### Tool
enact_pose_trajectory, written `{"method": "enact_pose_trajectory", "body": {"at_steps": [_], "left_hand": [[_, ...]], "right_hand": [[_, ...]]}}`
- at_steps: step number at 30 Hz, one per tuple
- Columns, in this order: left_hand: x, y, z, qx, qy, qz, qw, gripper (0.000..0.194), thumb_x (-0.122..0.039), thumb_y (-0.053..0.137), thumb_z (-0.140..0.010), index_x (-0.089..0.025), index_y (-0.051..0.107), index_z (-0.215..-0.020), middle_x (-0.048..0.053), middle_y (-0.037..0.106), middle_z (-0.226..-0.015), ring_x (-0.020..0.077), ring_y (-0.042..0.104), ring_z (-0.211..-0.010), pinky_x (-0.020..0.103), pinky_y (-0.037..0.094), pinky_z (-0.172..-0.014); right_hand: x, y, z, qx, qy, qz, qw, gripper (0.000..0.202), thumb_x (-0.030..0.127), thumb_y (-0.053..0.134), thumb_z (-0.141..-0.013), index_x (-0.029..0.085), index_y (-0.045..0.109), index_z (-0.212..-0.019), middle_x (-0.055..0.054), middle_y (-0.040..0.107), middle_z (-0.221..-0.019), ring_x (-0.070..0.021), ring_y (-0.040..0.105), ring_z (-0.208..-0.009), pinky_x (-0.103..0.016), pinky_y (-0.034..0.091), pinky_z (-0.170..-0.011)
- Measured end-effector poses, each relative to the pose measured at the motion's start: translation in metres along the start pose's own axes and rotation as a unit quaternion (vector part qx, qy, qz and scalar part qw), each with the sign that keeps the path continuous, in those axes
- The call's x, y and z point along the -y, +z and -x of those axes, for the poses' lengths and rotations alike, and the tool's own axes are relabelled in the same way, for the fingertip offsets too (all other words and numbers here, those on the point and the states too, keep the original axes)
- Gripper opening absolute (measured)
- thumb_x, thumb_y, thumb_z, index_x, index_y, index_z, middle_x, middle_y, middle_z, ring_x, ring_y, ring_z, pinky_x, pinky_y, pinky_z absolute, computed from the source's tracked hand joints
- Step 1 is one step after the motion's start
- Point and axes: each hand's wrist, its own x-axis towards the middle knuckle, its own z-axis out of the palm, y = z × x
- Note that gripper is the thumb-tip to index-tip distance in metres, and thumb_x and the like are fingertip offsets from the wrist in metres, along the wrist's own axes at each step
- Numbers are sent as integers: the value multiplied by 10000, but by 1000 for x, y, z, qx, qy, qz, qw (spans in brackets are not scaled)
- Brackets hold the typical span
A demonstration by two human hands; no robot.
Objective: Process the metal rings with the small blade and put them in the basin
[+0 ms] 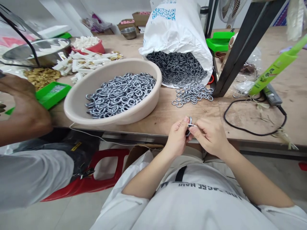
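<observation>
At the table's front edge, my left hand [177, 136] is closed, its thumb and fingers pinching a grey ring [190, 120]. Something dark, perhaps another ring, shows just below it between the fingers. My right hand [212, 136] meets it from the right, fingers curled in. From its fingertips a small thin piece with a dark and bright edge [191, 125] crosses the ring; its kind is too small to tell. Beyond my hands lies a loose pile of grey rings [193, 93], spilling from a white sack [175, 35] full of darker rings.
A beige basin [74, 110] of grey rings stands left of my hands. A dark metal post [236, 52] rises at right, near a looped black cable [248, 131] and a green tube [273, 68]. A co-worker's arm [26, 111] rests beside a green tray [54, 95].
</observation>
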Motion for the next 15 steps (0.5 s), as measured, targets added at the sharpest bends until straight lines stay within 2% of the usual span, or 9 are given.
{"method": "enact_pose_trajectory", "body": {"at_steps": [5, 8, 11, 13, 15], "left_hand": [[-1, -10, -5, 22, 7, -11, 1000, 425, -541, 693, -813, -174, 501, -719, -58, 425, -594, 51, 382, -473, 173, 280, -427], [-2, -16, -1, 54, -14, -12, 998, 431, -541, 686, -819, -171, 495, -705, -50, 441, -599, 51, 388, -461, 179, 276, -424], [-3, -23, 9, 120, -37, -20, 992, 455, -538, 649, -854, -161, 483, -660, -30, 461, -612, 52, 412, -457, 189, 279, -424], [-6, -30, 13, 116, -32, -11, 993, 450, -519, 638, -870, -156, 490, -648, -26, 466, -617, 53, 432, -455, 192, 303, -424], [-10, -38, 12, 80, -20, 1, 997, 404, -487, 646, -874, -147, 544, -681, -16, 513, -655, 55, 465, -463, 189, 341, -423]], "right_hand": [[-2, 6, 1, 34, 30, -49, 998, 410, 431, 459, -1005, 199, 549, -679, -1, 569, -622, -128, 472, -585, -286, 278, -575], [-20, 11, -9, 18, 63, -47, 997, 447, 488, 424, -1011, 203, 547, -689, -5, 582, -635, -138, 485, -600, -283, 274, -570], [-47, 12, -33, -50, 142, 22, 988, 502, 551, 377, -1006, 211, 517, -664, 2, 528, -585, -149, 456, -568, -286, 251, -556], [-58, 15, -55, -33, 149, 90, 984, 479, 554, 383, -1002, 206, 579, -736, -22, 595, -658, -170, 509, -618, -289, 255, -569], [-61, 24, -78, 16, 113, 140, 984, 416, 556, 450, -977, 204, 642, -865, -58, 680, -819, -199, 577, -720, -292, 287, -599]]}}
